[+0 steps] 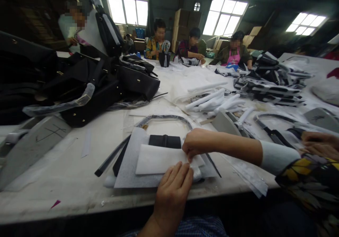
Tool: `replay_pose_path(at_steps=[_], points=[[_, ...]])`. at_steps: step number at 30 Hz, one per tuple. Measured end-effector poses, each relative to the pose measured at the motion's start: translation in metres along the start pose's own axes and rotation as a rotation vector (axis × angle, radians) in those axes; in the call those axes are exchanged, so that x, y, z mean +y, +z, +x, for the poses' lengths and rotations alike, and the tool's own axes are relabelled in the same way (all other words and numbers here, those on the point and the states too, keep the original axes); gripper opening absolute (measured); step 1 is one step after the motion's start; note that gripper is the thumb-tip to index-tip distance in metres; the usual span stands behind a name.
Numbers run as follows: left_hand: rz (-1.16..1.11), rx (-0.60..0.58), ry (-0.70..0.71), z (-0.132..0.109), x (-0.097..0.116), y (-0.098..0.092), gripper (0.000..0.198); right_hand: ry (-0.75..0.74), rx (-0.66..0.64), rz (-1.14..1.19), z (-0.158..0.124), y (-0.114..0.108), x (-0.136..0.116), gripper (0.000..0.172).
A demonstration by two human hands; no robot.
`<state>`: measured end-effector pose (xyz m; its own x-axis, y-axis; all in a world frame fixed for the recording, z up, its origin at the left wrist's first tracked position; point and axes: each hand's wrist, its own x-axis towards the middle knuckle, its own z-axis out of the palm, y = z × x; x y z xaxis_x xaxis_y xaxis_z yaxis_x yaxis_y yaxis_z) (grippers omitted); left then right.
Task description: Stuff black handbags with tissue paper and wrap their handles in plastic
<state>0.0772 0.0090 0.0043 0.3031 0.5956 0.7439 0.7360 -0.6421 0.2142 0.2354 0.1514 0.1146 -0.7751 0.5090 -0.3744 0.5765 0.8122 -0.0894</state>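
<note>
A folded white wrapping sheet [156, 159] lies across a larger, thin white sheet [124, 173], on top of a black handbag. The bag's plastic-wrapped handle [169, 117] arches beyond the sheets, and a black flap [160, 141] shows at their far edge. My left hand [174, 186] lies palm down on the near right part of the folded sheet, fingers stretched and thumb hidden. From the right, my right hand [197, 143] reaches in with fingers closed, pinching the right edge of this sheet. Both hands' fingertips nearly meet.
Black handbags [95, 85] are heaped at left. White rolls [214, 101] and stacked sheets [203, 81] lie ahead, with wrapped black pieces [275, 85] piled right. Grey boards [39, 145] stand on the table. A co-worker's hands [320, 141] are close at right; other people sit opposite.
</note>
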Motion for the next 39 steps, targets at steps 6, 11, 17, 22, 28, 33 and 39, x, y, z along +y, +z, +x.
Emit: replay_pose_path(at_steps=[6, 11, 17, 22, 28, 33, 39], points=[[-0.007, -0.011, 0.015, 0.005, 0.001, -0.002, 0.036, 0.019, -0.113, -0.083, 0.016, -0.011, -0.004, 0.007], [-0.015, -0.014, 0.015, 0.006, 0.000, -0.002, 0.036, 0.009, -0.045, -0.075, 0.018, -0.006, 0.004, 0.012], [-0.026, 0.039, -0.022, -0.003, 0.002, 0.010, 0.031, 0.062, 0.071, -0.046, 0.023, 0.001, 0.022, 0.039], [-0.025, 0.068, -0.015, -0.004, 0.000, 0.013, 0.033, 0.108, 0.091, 0.125, 0.030, 0.008, 0.041, 0.045], [0.013, 0.071, 0.032, 0.006, -0.001, 0.006, 0.037, 0.110, -0.016, 0.531, 0.049, 0.027, 0.070, 0.058], [0.018, 0.086, 0.046, 0.006, -0.001, 0.007, 0.036, 0.099, -0.047, 0.614, 0.060, 0.033, 0.087, 0.048], [0.023, 0.075, 0.043, 0.003, -0.001, 0.006, 0.035, 0.238, 0.235, 0.527, 0.026, 0.020, 0.078, 0.032]])
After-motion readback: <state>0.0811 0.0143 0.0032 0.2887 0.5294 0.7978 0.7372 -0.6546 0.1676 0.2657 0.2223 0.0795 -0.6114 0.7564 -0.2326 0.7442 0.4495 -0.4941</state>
